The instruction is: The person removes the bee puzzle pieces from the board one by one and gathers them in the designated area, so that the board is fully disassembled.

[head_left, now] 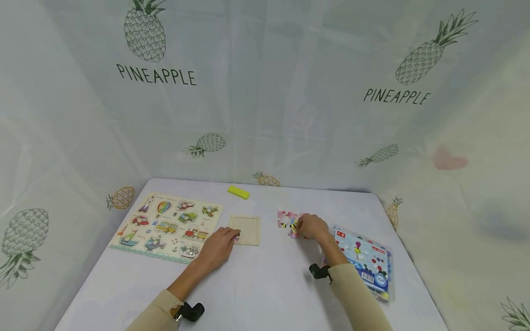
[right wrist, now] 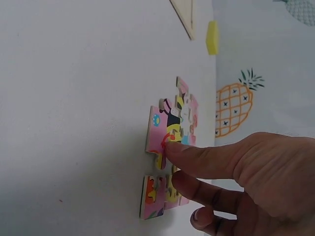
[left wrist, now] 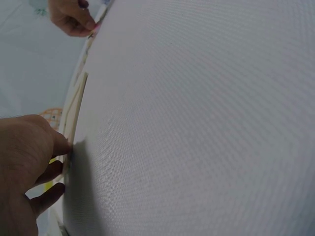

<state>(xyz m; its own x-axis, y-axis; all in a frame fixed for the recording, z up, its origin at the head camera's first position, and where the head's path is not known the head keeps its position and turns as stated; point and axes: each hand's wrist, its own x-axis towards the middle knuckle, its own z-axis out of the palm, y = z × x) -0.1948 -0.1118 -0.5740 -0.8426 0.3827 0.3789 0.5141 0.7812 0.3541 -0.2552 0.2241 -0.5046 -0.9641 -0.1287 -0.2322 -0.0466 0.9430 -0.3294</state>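
Observation:
My left hand (head_left: 217, 249) is at the near left corner of a small square wooden puzzle tray (head_left: 249, 229). Its fingertips pinch a small pink and dark puzzle piece (head_left: 237, 238) there; in the left wrist view the thumb and fingers (left wrist: 49, 169) hide most of that corner. My right hand (head_left: 313, 227) reaches into a group of pink puzzle pieces (head_left: 285, 218) to the right of the tray. Thumb and fingers pinch a pink piece with a blue spot (right wrist: 156, 129), and another pink piece (right wrist: 153, 197) with an orange shape lies just beside it.
A large picture puzzle board (head_left: 171, 226) with vehicles lies at the left. A yellow block (head_left: 238, 192) lies toward the back edge. Under my right forearm, a clear packet with a blue printed sheet (head_left: 366, 257) lies on the white table (head_left: 265, 287). A pineapple-print curtain (head_left: 281, 101) hangs behind.

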